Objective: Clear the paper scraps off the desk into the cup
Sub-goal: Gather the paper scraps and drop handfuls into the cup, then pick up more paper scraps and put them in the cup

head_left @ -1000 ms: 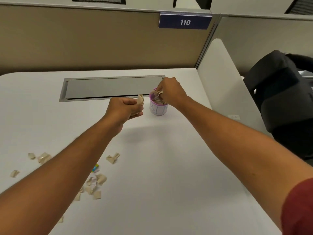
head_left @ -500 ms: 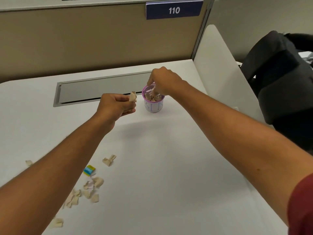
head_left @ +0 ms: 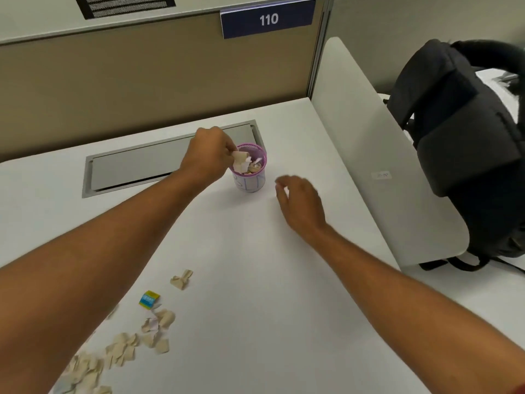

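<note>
A small cup [head_left: 250, 182] with a purple rim stands on the white desk [head_left: 255, 280], holding several beige scraps. My left hand [head_left: 208, 155] is at the cup's left rim and pinches a beige paper scrap [head_left: 238, 157] over the opening. My right hand [head_left: 299, 204] hovers to the right of the cup with relaxed fingers and holds nothing. Several beige paper scraps [head_left: 125, 345] lie at the desk's near left, one more scrap [head_left: 181, 278] sits apart, and a small blue-and-yellow piece [head_left: 149, 299] lies among them.
A grey cable hatch [head_left: 136, 166] is set into the desk behind the cup. A beige partition with a "110" sign [head_left: 268, 19] closes the back. A white side divider [head_left: 377, 155] runs along the right, with a black backpack [head_left: 466, 137] beyond it.
My right hand has left the cup and drawn back to its right, with nothing in it. My left hand has carried its scrap rightward to the cup's rim.
</note>
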Action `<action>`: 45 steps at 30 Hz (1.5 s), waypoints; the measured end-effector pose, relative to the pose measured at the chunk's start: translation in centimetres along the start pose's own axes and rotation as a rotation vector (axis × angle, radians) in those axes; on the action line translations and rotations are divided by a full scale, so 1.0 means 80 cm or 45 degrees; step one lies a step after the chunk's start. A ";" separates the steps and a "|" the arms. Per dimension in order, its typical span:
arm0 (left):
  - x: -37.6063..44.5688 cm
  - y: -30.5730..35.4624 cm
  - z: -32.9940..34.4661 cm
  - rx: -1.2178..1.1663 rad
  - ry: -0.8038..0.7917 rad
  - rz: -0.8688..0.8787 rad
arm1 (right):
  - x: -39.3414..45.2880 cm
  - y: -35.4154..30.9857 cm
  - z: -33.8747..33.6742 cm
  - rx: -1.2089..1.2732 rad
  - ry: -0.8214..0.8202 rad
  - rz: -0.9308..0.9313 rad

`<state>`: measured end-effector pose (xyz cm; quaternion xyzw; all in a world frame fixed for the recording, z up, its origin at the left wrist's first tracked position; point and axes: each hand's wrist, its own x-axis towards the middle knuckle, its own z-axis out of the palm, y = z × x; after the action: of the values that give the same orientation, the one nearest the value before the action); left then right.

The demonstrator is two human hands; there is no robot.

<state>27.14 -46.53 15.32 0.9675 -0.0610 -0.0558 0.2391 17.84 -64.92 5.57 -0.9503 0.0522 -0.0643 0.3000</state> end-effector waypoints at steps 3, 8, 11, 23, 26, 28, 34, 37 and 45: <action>0.019 0.016 0.011 0.265 -0.061 0.125 | -0.043 0.026 0.033 -0.013 -0.058 -0.105; 0.036 0.034 0.018 0.469 -0.240 0.176 | -0.065 0.039 0.061 0.012 -0.040 -0.129; 0.042 0.035 0.020 0.395 -0.255 0.159 | -0.062 0.039 0.064 0.002 -0.012 -0.133; 0.031 0.021 0.004 0.132 -0.231 0.201 | -0.063 0.037 0.060 0.086 -0.038 -0.095; 0.009 0.010 -0.005 0.149 -0.213 0.346 | -0.059 0.036 0.048 0.311 -0.009 -0.013; -0.015 -0.005 -0.014 0.034 -0.119 0.402 | -0.056 0.032 0.037 0.457 0.040 0.088; -0.134 -0.119 -0.038 -0.269 0.134 0.160 | -0.114 -0.012 0.031 0.509 -0.175 0.084; -0.208 -0.192 -0.045 -0.363 0.158 -0.048 | -0.148 -0.046 0.050 0.465 -0.472 -0.056; -0.381 -0.338 -0.035 -0.112 0.113 -0.588 | -0.185 -0.151 0.120 0.012 -0.786 -0.493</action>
<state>-0.03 -17.11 7.52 0.9459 0.1750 -0.0690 0.2643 5.45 -47.61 3.41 -0.9158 -0.2221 0.1698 0.2882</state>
